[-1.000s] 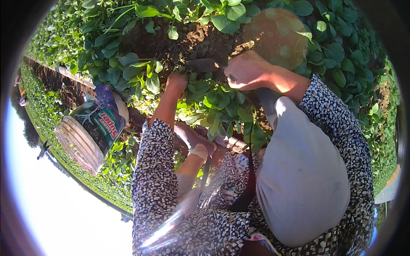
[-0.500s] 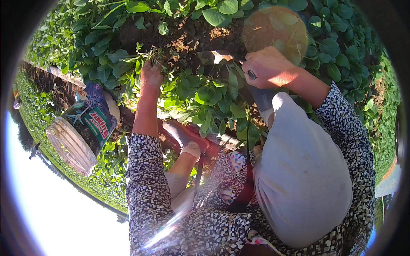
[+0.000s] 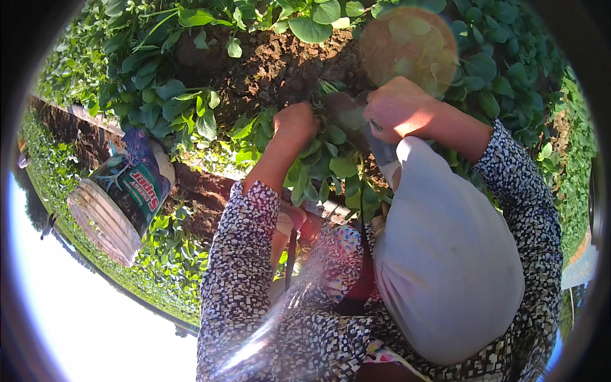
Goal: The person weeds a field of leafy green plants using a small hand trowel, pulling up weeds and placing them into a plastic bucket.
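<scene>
My left hand (image 3: 296,124) is closed low over the leafy plants, its fingers mostly turned from view. Thin green weeds (image 3: 323,95) stick out at its fingertips, beside the bare soil. To its right, my right hand (image 3: 398,108) makes a fist around the hidden handle of a flat-bladed hand tool. Its metal blade (image 3: 347,109), blurred, points left toward my left hand, close to the stems. Broad-leaved green plants (image 3: 344,167) grow just below both hands. Brown crumbly soil (image 3: 280,63) lies exposed beyond them.
A whitish bucket (image 3: 105,219) with a colourful printed bag (image 3: 137,172) lies tilted at the left. My bent knee in pale cloth (image 3: 452,254) rises close to my right arm. Dense leafy rows (image 3: 490,63) stand at the far side and right.
My left hand has moved right with the small weeds, from the left plants to near the blade. The right hand has shifted slightly down, and the blade has tilted and blurred.
</scene>
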The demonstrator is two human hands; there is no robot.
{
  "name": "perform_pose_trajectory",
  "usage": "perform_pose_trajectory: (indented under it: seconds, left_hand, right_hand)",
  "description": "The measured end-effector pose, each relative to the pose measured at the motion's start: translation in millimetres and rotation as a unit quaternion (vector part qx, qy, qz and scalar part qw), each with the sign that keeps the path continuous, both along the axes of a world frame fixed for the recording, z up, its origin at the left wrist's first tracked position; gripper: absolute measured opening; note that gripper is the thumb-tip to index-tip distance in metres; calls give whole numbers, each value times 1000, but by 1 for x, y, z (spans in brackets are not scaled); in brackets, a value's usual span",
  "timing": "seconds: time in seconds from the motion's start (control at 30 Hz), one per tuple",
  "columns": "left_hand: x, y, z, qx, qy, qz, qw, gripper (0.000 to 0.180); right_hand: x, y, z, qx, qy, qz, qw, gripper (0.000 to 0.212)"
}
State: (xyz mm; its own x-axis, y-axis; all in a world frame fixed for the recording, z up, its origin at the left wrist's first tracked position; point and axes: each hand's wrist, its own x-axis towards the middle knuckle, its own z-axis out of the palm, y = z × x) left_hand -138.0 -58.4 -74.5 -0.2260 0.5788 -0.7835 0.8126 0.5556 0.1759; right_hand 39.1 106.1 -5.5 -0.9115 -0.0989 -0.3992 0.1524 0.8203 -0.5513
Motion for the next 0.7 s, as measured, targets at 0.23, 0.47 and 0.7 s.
perform_pose_trajectory:
  seconds: [0.23, 0.47, 0.7]
  left_hand:
    - [-10, -17, -32, 25, -32, 33, 999, 44]
    - [-36, -30, -24, 151, -200, 336, 908, 35]
    - [-91, -65, 50, 322, -462, 647, 514, 26]
  right_hand:
    - [10, -4, -14, -45, -33, -94, 994, 17]
    - [20, -5, -32, -273, -27, -340, 899, 28]
    - [10, 5, -2, -497, -99, -462, 728, 26]
